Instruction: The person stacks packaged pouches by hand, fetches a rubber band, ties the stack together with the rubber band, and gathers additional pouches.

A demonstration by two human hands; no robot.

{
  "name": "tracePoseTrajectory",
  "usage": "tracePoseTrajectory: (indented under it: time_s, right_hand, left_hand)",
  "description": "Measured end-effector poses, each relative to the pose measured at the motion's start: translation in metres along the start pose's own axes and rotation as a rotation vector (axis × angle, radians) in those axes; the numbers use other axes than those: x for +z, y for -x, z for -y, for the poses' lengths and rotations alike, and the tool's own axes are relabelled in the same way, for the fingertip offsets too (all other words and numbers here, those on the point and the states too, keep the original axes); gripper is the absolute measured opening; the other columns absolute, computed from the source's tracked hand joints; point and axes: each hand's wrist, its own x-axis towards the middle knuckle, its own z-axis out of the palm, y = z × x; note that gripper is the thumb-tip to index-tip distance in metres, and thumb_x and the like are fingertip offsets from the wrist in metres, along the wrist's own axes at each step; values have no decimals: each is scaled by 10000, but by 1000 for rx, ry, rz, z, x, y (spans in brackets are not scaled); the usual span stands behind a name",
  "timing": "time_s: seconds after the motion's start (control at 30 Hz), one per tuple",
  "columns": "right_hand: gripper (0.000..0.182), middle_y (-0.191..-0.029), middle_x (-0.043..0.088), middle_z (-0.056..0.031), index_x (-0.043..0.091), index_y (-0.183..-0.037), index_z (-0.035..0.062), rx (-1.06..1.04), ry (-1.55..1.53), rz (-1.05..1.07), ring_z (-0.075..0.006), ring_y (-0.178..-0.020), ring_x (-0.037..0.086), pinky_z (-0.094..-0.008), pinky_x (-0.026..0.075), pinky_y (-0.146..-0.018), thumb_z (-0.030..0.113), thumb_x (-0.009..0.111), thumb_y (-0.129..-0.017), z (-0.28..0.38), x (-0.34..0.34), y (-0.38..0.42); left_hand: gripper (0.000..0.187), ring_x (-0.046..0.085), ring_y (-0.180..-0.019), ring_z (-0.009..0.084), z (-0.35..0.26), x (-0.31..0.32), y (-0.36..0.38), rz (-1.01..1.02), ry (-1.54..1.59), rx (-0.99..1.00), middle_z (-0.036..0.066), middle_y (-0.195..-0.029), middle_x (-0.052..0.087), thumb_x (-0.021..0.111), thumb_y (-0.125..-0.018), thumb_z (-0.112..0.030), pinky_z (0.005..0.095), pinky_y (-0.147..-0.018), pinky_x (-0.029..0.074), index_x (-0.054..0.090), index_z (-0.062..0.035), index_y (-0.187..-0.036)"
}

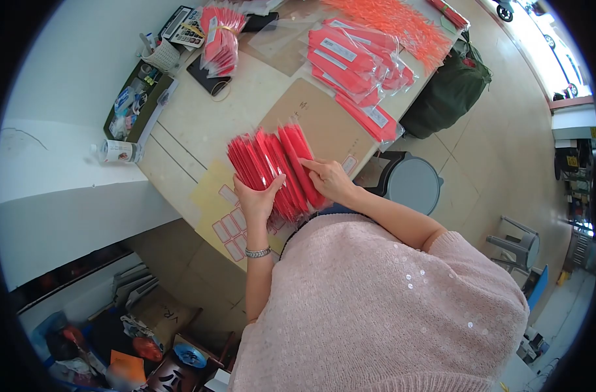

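A row of red packets in clear plastic sleeves (269,157) stands fanned on edge at the table's near side. Around its left end my left hand (255,197) is closed, the thumb lying across the glossy sleeves. My right hand (332,181) is at the row's right end. Its index finger presses on the rightmost packets, which lean slightly apart from the others, while the remaining fingers curl at their edge. Under the row lie a brown cardboard sheet (324,121) and a yellow sheet with red-outlined labels (229,225).
More sleeved red packets (350,59) lie at the far right, near orange tassels (402,23). A banded bundle (221,39), a black phone (207,75), a calculator (180,27) and an organizer box (137,101) stand at the left. A grey-topped stool (413,185) is beside the table.
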Motion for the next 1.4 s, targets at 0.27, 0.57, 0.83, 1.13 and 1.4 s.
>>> tracePoseTrajectory:
  time_s: [0.27, 0.57, 0.83, 1.13, 1.4]
  right_hand:
    - [554, -837, 613, -227, 584, -1048, -24, 22, 144, -7, -385, -738, 612, -440, 496, -654, 429, 653, -736, 20, -4, -1]
    - [379, -839, 610, -245, 588, -1099, 5, 74, 25, 50, -392, -722, 604, -461, 496, -677, 124, 516, -746, 27, -9, -4]
    - [638, -826, 617, -251, 603, -1082, -14, 52, 163, 38, -374, -728, 622, -426, 502, -676, 533, 615, -753, 21, -1, -6]
    - [582, -807, 624, -234, 603, -1095, 13, 70, 193, 60, -377, -709, 624, -436, 505, -667, 439, 664, -704, 25, -2, -6]
    - [380, -974, 577, -258, 592, -1139, 87, 55, 126, 57, -395, -726, 608, -457, 502, -674, 213, 542, -784, 23, 3, -5]
  left_hand:
    - [928, 477, -1073, 358, 8, 1, -2, -19, 25, 54, 229, -1154, 471, 837, -534, -409, 444, -906, 406, 363, 28, -1202]
    - [952, 475, -1074, 368, 1, -1, 1, -15, 26, 25, 252, -1162, 460, 827, -553, -426, 440, -910, 402, 343, 56, -1216]
    - [963, 466, -1093, 371, 4, -2, 0, -14, 23, 21, 258, -1169, 449, 823, -564, -424, 437, -921, 396, 330, 67, -1231]
    - [885, 499, -1049, 360, -3, -3, 2, -18, 35, 39, 237, -1135, 482, 827, -561, -408, 438, -897, 407, 380, 43, -1178]
    - [915, 488, -1064, 363, 1, -3, 1, -33, 23, 34, 243, -1158, 463, 812, -580, -436, 432, -903, 407, 356, 51, -1208]
